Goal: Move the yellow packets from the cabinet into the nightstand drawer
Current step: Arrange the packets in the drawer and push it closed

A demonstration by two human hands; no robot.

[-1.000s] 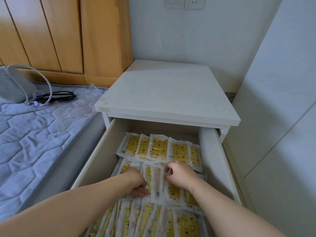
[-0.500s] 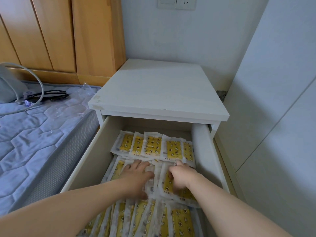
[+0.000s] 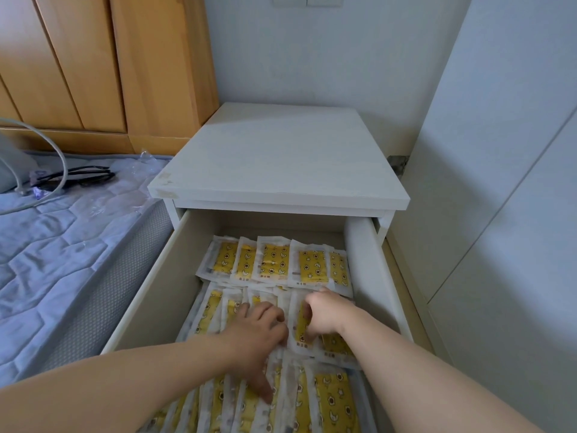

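While both forearms reach into the open drawer, the two hands sit close together over its middle row.

Item: left hand (image 3: 256, 335), palm down, fingers loosely bent and resting on the yellow packets (image 3: 273, 260), gripping nothing. Its thumb stretches toward six o'clock onto the front row.

Item: right hand (image 3: 326, 317), just beside the left at three o'clock, fingers curled, pinching the edge of one packet in the middle row.

Item: yellow packets, clear-edged sachets with a yellow printed panel, all lying inside the nightstand drawer (image 3: 156, 295). They form three overlapping rows: one at twelve o'clock from the hands against the back wall, one under the hands, one at six o'clock nearest the drawer front.

Item: white nightstand (image 3: 281, 160), top at twelve o'clock above the pulled-out drawer, its front left corner scuffed.

Item: blue quilted mattress (image 3: 46, 260), at nine o'clock, touching the nightstand's side. On it lie black glasses (image 3: 81, 178), a grey cable (image 3: 61, 157) looped across them, and some crumpled clear plastic.

Item: wooden cabinet (image 3: 109, 57), at ten to eleven o'clock behind the mattress, doors closed.

Item: white panelled doors (image 3: 499, 214), at three o'clock.

Item: wall socket (image 3: 307, 0), at twelve o'clock on the far wall, cut off by the frame's top edge.
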